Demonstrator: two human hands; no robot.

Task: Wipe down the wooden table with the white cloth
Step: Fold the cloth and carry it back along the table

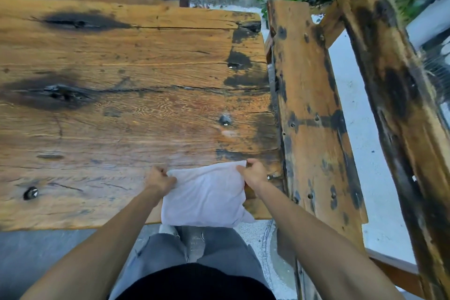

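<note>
Both hands pinched white cloth [207, 195] at far corners: left hand [159, 181], right hand [253, 174], each grip clenched on fabric. Cloth lay at table [121, 117] near edge, toward right corner, hanging slightly over. Likely light, limp; bunches easily, best held by corners.

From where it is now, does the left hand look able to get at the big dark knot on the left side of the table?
Probably yes: the bare wooden table lies open between the left hand and the dark knot, but the hand is gripping the white cloth.
</note>
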